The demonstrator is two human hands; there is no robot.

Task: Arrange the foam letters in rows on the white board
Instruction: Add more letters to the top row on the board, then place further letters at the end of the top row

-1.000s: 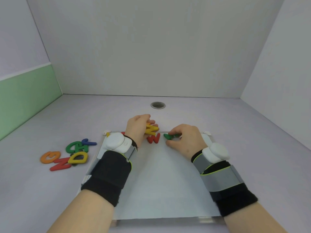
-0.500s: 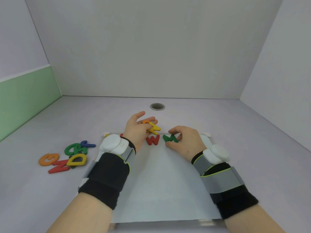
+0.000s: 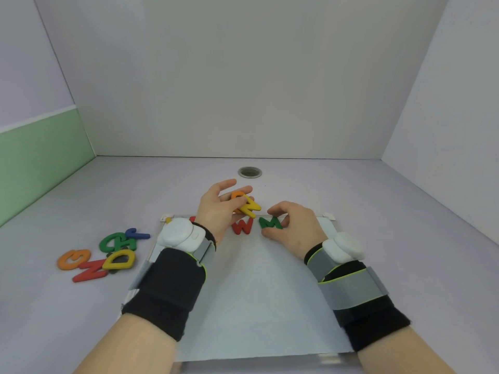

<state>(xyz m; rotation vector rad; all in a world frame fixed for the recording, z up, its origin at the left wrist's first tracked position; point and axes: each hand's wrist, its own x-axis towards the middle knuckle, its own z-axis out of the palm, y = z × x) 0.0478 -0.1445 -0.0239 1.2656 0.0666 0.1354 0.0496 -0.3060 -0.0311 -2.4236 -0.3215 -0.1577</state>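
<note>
My right hand (image 3: 294,229) pinches the green M (image 3: 270,223) beside the red W (image 3: 243,227) on the white board (image 3: 256,292); my left hand (image 3: 217,209) grips spare letters (image 3: 248,205), likely next along.

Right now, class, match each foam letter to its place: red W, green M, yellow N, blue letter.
Letters:
1. red W
2. green M
3. yellow N
4. blue letter

Places:
A. held in the left hand
B. off the white board, to its left
C. on the board, between the two hands
D. on the board, pinched by the right hand

Pairs: 1-C, 2-D, 3-A, 4-B.
</note>
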